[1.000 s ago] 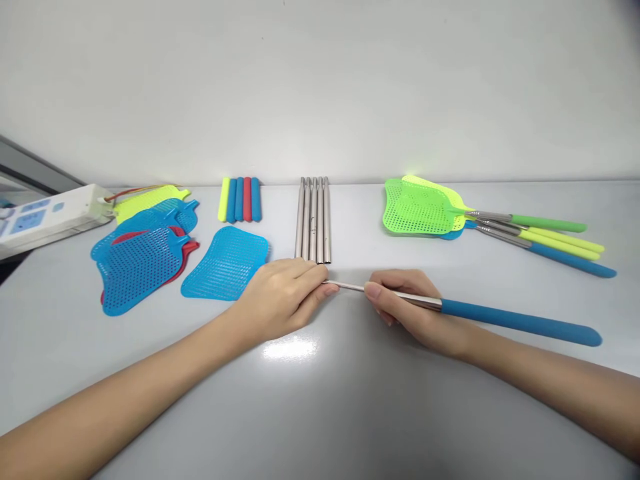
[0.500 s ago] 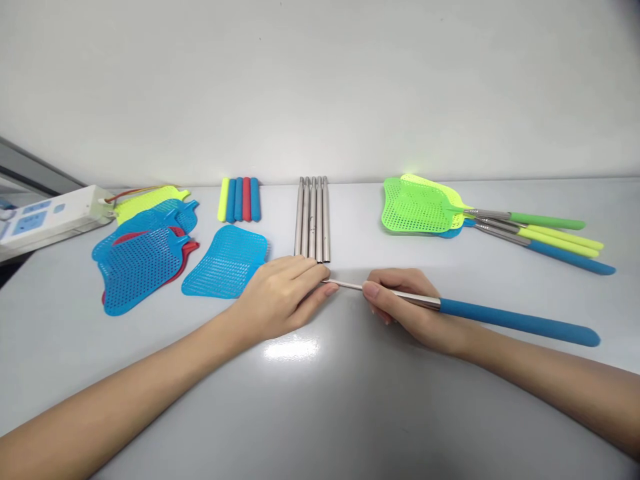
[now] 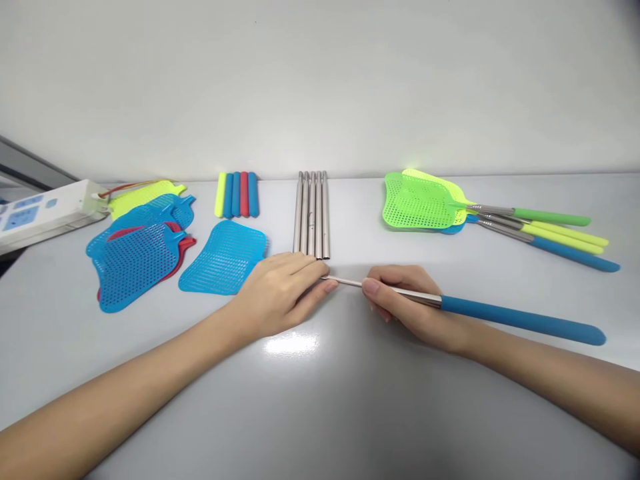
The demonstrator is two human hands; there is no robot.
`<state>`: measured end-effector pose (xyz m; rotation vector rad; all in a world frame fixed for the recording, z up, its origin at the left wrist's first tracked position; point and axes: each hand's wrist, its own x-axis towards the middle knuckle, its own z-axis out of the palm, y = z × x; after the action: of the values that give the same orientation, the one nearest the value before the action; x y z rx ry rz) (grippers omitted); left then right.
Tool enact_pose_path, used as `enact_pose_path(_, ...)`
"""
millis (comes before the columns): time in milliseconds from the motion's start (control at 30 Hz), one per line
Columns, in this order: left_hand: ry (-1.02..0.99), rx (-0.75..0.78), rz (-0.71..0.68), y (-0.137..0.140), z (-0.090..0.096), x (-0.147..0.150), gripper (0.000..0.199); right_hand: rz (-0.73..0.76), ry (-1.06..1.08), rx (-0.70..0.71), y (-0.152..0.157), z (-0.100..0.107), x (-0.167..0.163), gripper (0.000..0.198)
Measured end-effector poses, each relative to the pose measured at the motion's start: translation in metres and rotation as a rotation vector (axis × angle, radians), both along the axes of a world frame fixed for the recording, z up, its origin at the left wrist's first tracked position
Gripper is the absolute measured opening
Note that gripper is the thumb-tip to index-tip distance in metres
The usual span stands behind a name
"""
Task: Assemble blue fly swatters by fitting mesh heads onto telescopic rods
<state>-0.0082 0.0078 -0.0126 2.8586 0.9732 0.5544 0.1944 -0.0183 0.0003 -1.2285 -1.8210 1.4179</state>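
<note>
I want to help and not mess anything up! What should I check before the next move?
1. Right-hand grip closed around the telescopic metal rod: ok.
2. Left-hand grip at the rod's thin end: ok.
3. Blue handle sleeve on the rod's wide end: ok.
4. Blue fly-swatter head by the left hand joined to the rod: cannot tell, the hand covers that spot.
5. Five metal tubes lined up side by side: ok.
6. Pile of swatter heads neatly stacked: not ok, they overlap unevenly.
</note>
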Motion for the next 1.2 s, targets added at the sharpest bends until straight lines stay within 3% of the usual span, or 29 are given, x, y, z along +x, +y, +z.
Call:
enact_pose_path(267, 0.02, -0.084, 0.009, 0.0012, 0.0009, -0.0001, 0.022, 0.0, -0.009, 0.005, 0.0011, 0.0016, 0.0001, 0.035)
enact_pose_path(1200, 0.04, -0.101, 0.015, 0.002, 0.0009, 0.0004, 0.025, -0.004, -0.019, 0.016, 0.0015, 0.0017, 0.0, 0.035)
